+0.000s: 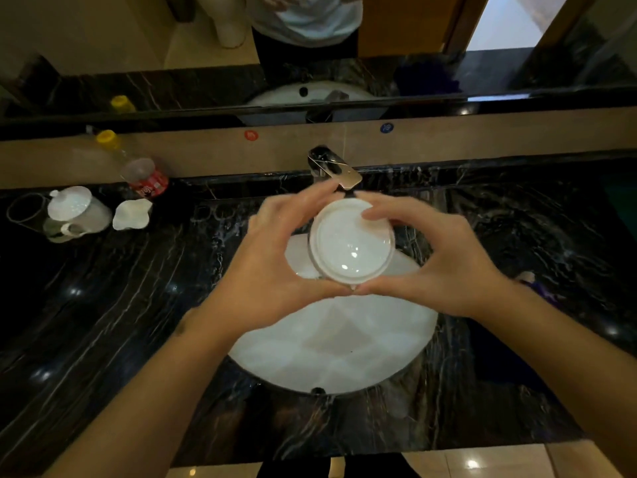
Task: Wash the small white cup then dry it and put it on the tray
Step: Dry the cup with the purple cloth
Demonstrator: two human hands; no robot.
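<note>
The small white cup (350,241) is held over the white sink basin (331,346), just below the chrome tap (336,169). Its round mouth or base faces me; which one I cannot tell. My left hand (275,260) grips its left side, with fingers over the top edge and the thumb below. My right hand (437,257) grips its right side the same way. The two thumbs nearly touch under the cup. No running water is visible. No tray can be made out.
On the black marble counter at the left stand a white lidded teapot (74,212), a small white jug-like piece (132,213) and a clear bottle with a yellow cap (138,167). A purple object (537,288) lies right of the basin. A mirror runs behind the tap.
</note>
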